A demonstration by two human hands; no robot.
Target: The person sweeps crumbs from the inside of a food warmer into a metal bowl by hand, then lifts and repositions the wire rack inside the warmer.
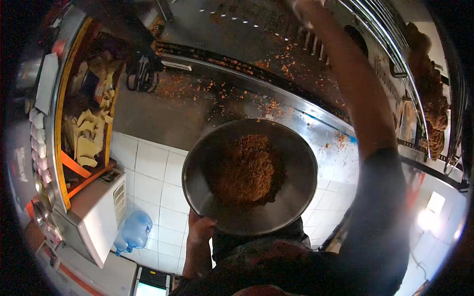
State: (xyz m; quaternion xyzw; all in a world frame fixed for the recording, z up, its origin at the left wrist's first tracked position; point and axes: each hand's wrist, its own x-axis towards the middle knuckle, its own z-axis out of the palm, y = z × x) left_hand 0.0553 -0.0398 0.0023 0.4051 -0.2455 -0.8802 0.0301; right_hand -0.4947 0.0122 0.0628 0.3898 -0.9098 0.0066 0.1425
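A round metal bowl (291,197) is held in front of my body, with a heap of brown crumbly food (249,170) in its middle. My left hand (201,228) grips the bowl's lower left rim. My right arm stretches up past the bowl to the top edge of the view. There my right hand (301,6) is partly cut off, and its fingers cannot be made out. Orange-brown crumbs (222,93) lie scattered over the metal counter (148,116) beyond the bowl.
Black-handled scissors (143,74) lie on the counter near an orange-edged box (86,138) of pale scraps. A blue water bottle (135,231) stands on the tiled floor at lower left. At the right is a wire rack (410,84) beside brown food.
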